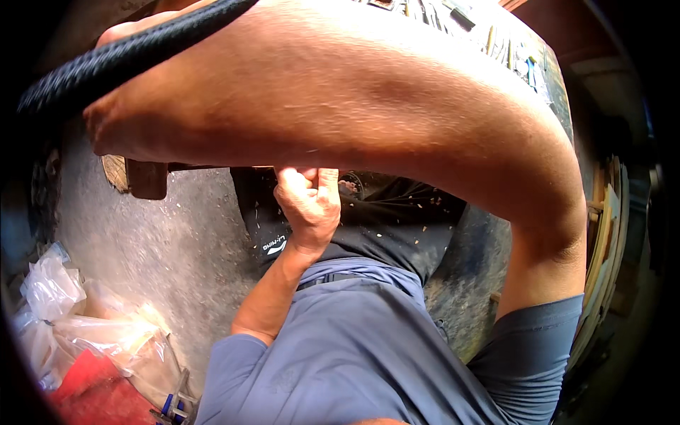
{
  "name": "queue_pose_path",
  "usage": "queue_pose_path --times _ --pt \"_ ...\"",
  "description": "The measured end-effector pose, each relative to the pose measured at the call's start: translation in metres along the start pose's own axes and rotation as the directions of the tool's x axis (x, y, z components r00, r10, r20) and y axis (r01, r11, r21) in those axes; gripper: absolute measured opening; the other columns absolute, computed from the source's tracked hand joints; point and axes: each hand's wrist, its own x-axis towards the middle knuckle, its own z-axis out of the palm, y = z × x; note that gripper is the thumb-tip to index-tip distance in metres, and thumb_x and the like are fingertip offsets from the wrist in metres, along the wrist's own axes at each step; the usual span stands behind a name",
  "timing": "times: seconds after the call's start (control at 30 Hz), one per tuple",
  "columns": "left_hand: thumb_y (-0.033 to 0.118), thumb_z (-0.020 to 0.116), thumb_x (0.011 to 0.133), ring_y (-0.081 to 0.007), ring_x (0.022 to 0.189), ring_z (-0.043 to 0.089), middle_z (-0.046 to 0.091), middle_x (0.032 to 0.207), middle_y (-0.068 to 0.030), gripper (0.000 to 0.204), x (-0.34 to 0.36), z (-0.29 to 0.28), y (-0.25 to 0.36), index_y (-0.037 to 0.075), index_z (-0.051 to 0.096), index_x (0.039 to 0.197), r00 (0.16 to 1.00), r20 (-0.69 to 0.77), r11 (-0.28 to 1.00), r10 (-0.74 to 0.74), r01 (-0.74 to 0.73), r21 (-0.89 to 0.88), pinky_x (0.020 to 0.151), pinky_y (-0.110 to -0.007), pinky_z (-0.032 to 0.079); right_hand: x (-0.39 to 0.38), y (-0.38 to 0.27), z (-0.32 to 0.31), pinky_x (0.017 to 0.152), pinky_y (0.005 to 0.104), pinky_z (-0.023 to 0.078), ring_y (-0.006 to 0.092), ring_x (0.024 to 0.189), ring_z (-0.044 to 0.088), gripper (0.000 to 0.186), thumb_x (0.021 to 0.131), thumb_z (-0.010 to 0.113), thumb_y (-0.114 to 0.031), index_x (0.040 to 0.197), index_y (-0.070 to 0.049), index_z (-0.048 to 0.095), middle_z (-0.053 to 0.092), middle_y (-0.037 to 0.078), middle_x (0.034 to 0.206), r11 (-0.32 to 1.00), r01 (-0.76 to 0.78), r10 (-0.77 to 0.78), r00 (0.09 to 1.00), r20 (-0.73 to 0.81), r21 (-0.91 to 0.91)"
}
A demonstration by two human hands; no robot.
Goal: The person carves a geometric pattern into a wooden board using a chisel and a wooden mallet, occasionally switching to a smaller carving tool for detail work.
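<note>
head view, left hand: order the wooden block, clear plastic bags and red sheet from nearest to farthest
From the left hand, a closed fist at centre:
1. Wooden block, to its left, under the raised right forearm.
2. Clear plastic bags, lower left on the floor.
3. Red sheet, bottom left corner, below the bags.

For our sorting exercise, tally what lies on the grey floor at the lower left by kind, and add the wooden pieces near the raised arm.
Crumpled clear plastic bags: 1 heap, separate bags cannot be told
Flat red sheet: 1
Small blue-handled tool: 1
Dark brown wooden block: 1
Pale round wood piece: 1
Total: 5
</note>
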Motion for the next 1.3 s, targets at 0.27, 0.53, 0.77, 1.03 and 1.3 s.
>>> queue_pose_path --times 0.27,0.53,0.77,1.03,1.3 --pt "0.003 0.076 0.103 -0.0075 0.073 0.068 0.078 0.086 -0.0147 0.027 0.003 0.013 -0.001 -0.007 0.052 0.111 0.997 -0.064 0.986 0.049 -0.059 -0.154 0.064 -0.024 0.053 -0.016 -0.010 -0.017 0.082 0.0411 0.056 0.0282 0.090 0.070 0.026 0.094 0.062 -0.012 0.119 -0.013 0.071 0.072 0.011 0.093 0.997 0.041 -0.040 0.999 0.016 -0.069" --pt "0.003 0.076 0.104 -0.0100 0.072 0.069 0.078 0.085 -0.0125 0.030 0.002 -0.003 -0.006 -0.008 0.053 0.121 0.987 0.078 0.984 0.140 -0.147 0.099 0.065 -0.026 0.053 -0.018 -0.014 -0.015 0.085 0.0401 0.055 0.0272 0.093 0.069 0.024 0.094 0.063 -0.014 0.116 -0.013 0.071 0.072 0.009 0.095 0.995 0.050 -0.049 0.999 0.011 -0.081" --pt "0.002 0.074 0.104 -0.0132 0.074 0.073 0.079 0.085 -0.0145 0.028 0.007 -0.005 -0.006 -0.008 0.054 0.122 0.960 0.127 0.954 0.248 -0.265 0.143 0.067 -0.027 0.055 -0.018 -0.015 -0.019 0.087 0.0391 0.055 0.0263 0.095 0.069 0.022 0.093 0.064 -0.016 0.114 -0.013 0.071 0.072 0.008 0.096 0.994 0.049 -0.048 0.999 0.014 -0.095" --pt "0.009 0.078 0.103 -0.0107 0.061 0.062 0.074 0.077 -0.0099 0.036 0.008 -0.008 -0.018 -0.008 0.054 0.123 0.969 0.010 0.955 0.245 -0.243 0.172 0.063 -0.026 0.051 -0.012 -0.016 -0.009 0.090 0.0381 0.054 0.0253 0.098 0.068 0.020 0.092 0.065 -0.018 0.111 -0.013 0.071 0.072 0.007 0.098 0.995 0.072 -0.074 0.997 -0.023 -0.072" --pt "0.009 0.078 0.103 -0.0083 0.058 0.058 0.071 0.072 -0.0103 0.033 -0.002 0.003 -0.002 -0.007 0.055 0.123 0.998 0.053 0.996 0.022 -0.027 0.087 0.058 -0.027 0.048 -0.018 -0.019 -0.022 0.093 0.0370 0.053 0.0242 0.101 0.068 0.018 0.092 0.066 -0.020 0.108 -0.012 0.071 0.072 0.006 0.100 0.992 0.060 -0.058 0.998 0.016 -0.110"
